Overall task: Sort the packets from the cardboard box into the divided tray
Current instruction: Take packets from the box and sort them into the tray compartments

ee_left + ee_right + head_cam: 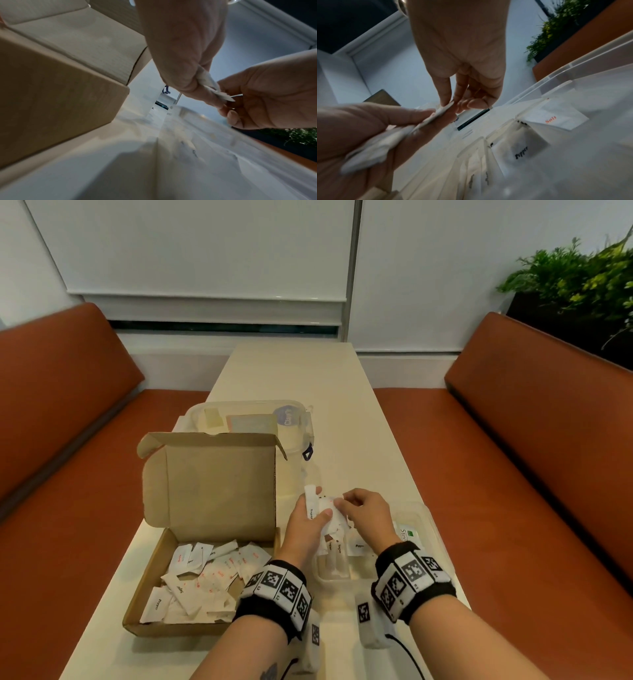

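An open cardboard box (150, 607) at the front left of the table holds several white packets (202, 577). My left hand (310, 520) grips a bunch of white packets (325, 508) above the clear divided tray (430, 520); a sugar stick stands up from the bunch. My right hand (356, 505) pinches the edge of one packet in that bunch (444, 110). In the right wrist view the tray's compartments hold a pepper packet (520, 150), a salt packet (556, 117) and sugar sticks (471, 180). The bunch also shows between both hands in the left wrist view (211, 86).
A clear lidded plastic container (291, 436) stands behind the box's raised lid (209, 484). Orange bench seats (513, 474) flank the narrow cream table (291, 371). A green plant (575, 275) sits at the back right.
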Demonstrator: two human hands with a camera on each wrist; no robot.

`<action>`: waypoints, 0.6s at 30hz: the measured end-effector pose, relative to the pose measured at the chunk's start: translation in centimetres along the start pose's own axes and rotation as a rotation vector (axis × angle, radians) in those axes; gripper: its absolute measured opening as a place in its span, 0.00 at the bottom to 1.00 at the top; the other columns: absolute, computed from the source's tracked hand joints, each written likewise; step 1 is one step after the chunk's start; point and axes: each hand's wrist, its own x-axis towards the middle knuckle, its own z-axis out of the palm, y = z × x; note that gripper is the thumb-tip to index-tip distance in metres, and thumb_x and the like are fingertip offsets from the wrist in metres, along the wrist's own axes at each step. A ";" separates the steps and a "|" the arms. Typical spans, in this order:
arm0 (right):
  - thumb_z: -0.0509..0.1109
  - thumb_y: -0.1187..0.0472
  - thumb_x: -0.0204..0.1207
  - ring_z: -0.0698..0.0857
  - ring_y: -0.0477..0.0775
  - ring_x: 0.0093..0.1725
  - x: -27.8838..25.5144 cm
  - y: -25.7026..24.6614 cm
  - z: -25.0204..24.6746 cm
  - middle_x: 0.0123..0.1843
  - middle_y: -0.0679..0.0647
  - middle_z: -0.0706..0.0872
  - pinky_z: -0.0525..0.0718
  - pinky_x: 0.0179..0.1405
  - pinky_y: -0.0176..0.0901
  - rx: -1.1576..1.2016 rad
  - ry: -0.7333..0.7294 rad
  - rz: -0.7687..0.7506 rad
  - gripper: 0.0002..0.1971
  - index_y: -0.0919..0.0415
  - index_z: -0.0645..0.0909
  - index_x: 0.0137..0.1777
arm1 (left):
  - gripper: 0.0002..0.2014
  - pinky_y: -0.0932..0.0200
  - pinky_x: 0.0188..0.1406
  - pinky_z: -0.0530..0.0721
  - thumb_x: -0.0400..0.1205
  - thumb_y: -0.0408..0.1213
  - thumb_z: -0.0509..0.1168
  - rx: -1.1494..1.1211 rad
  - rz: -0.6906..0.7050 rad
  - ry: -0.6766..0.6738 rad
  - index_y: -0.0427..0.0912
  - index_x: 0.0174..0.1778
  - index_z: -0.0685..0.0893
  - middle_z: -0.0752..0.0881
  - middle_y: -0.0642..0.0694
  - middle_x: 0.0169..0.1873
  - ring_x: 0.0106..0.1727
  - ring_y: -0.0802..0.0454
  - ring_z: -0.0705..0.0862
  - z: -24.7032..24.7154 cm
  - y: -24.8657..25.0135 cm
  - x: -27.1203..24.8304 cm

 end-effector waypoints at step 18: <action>0.74 0.68 0.74 0.85 0.50 0.28 -1.0 1.5 -1.9 0.32 0.58 0.87 0.85 0.30 0.37 0.323 0.040 0.090 0.05 0.62 0.81 0.38 | 0.16 0.64 0.52 0.79 0.84 0.27 0.61 0.148 0.038 0.073 0.42 0.67 0.78 0.83 0.44 0.59 0.59 0.49 0.82 1.0 0.2 -1.0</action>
